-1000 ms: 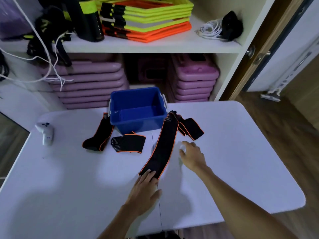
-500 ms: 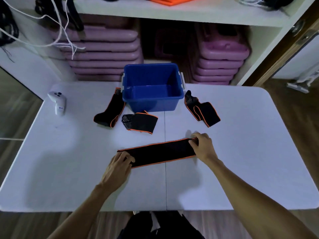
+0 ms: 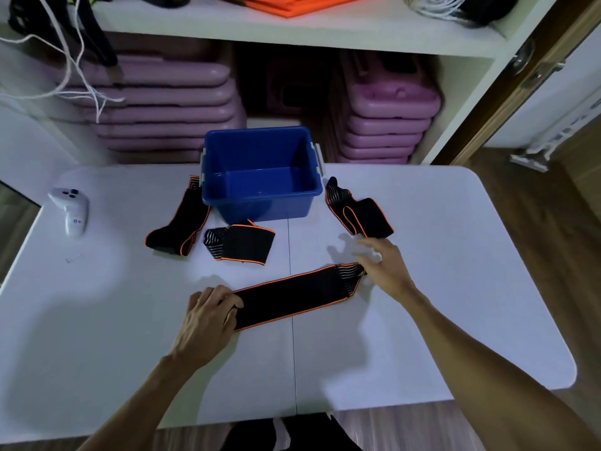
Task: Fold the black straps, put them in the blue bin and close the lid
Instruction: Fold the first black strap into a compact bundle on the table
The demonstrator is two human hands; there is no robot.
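On the white desk point(image 3: 97, 320), my left hand point(image 3: 208, 312) still has its grip curled over the long black strap's point(image 3: 292, 296) left end. The blue bin point(image 3: 260, 177) sits open behind. My right hand point(image 3: 385, 266) has released the right end since 0.5 s ago, fingers now spread beside it.

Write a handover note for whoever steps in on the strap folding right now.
Left hand holds the left end of the flat strap. Right hand is open at its right end.
Blue bin is open with nothing seen inside; no lid in view.
Three other straps lie near it: left strap, front strap, right strap.
Done: one strap laid flat.
Left: fold, bin, close the lid.
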